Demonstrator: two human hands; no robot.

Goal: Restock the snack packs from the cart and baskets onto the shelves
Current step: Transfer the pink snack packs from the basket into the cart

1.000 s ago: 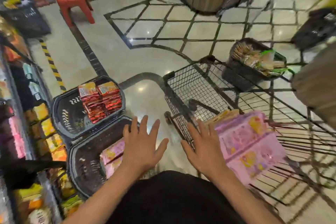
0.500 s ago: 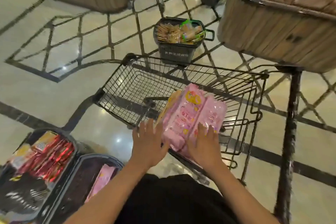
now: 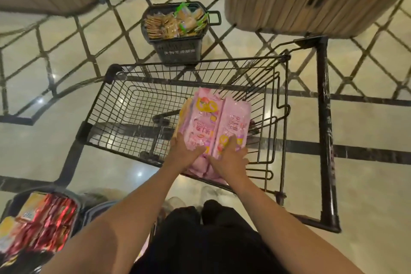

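A stack of pink snack packs (image 3: 213, 118) lies in the near right part of a black wire cart (image 3: 133, 104). My left hand (image 3: 184, 151) rests on the near left end of the stack, fingers laid over the top pack. My right hand (image 3: 229, 158) presses on the near right end of the stack, fingers spread over a second pink pack. Both hands touch the packs; whether they grip them is not clear. No shelves are in view.
A black basket (image 3: 178, 51) of biscuit packs stands on the floor beyond the cart. A dark basket (image 3: 13, 202) with red packs sits at bottom left. Wooden display stands (image 3: 311, 0) rise at the top right and top left. The cart's black frame (image 3: 324, 140) runs along the right.
The view has swung from the shelf side to over the cart. Both hands have moved from the air above the baskets onto the pink packs in the cart.
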